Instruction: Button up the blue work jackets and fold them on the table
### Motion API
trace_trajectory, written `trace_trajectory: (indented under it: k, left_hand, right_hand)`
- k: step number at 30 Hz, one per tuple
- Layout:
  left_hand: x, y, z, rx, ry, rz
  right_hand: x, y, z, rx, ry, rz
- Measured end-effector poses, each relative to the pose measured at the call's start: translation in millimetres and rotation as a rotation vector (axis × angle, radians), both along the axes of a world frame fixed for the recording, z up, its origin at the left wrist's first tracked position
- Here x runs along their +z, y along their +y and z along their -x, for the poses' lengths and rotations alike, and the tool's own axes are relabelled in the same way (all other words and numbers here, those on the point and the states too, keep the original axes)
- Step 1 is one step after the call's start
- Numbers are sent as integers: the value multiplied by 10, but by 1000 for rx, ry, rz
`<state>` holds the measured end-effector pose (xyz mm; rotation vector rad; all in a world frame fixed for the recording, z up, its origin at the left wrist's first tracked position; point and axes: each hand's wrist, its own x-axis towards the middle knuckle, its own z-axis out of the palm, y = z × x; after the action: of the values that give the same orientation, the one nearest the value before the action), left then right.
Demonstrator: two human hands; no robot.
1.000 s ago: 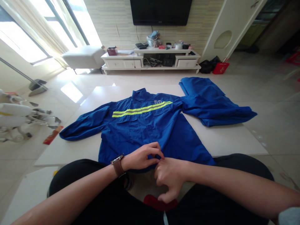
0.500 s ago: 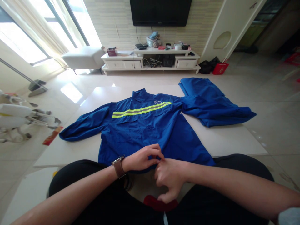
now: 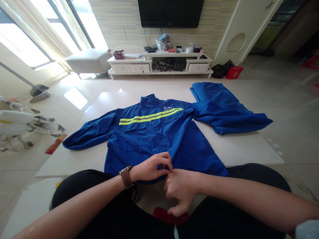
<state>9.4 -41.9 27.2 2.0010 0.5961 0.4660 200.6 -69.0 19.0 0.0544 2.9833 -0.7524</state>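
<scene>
A blue long-sleeved work jacket (image 3: 147, 139) lies front up, collar away from me, with a yellow-and-grey reflective stripe across its chest. Over its near hem, my left hand (image 3: 153, 167), a brown-strapped watch on its wrist, has thumb and fingers pinched together. Their tips touch the knuckle side of my right hand (image 3: 183, 186). The right one is closed, its fingers curled under and its thumb pointing down toward my lap. What either hand holds, if anything, is hidden.
The jacket is spread on a white table (image 3: 259, 149). Folded blue cloth (image 3: 214, 91) lies at the far right, partly under the sleeve. Beyond stand a white TV cabinet (image 3: 132, 68), a grey padded bench (image 3: 87, 61) and a red bag (image 3: 234, 72). My knees flank the near edge.
My left fingertips have shifted very slightly left along the right hand's knuckles. The jacket and the right hand look the same.
</scene>
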Motion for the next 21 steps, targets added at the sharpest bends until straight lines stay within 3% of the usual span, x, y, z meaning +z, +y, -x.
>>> trace_trajectory:
  k: [21]
  left_hand:
    - [-24,-2,-5,-5,12,14]
  right_hand:
    - [14,-12,0,11,5,-48]
